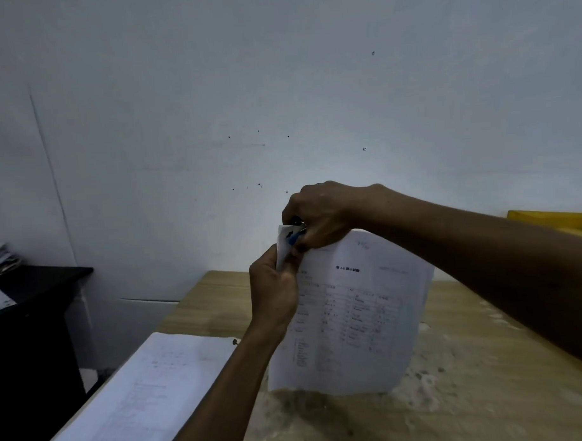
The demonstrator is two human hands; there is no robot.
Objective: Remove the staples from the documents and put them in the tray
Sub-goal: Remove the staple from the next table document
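**Both hands at the stapled corner of a raised document**

Pale grey-white painted wall fills the upper view; a few small dark specks on it.

Light wooden desk below, surface worn and blotched with pale patches. Black side table at far left, papers heaped on its far end. Yellow flat-edged object at the right edge behind the right forearm; too little shows to tell what it is.

White stack of printed sheets lies flat on the desk's left side, a small dark clip or fastener at its far right corner.

White printed document with a table of text is held upright above the desk, bottom edge touching or just over the surface; cannot tell which. Its top left corner is folded over.

Left hand grips the document's left edge just under that corner, fingers closed on the paper.

Right hand comes from the right, closed around a small blue-and-metal staple remover pressed at the folded corner.

The staple itself cannot be made out.
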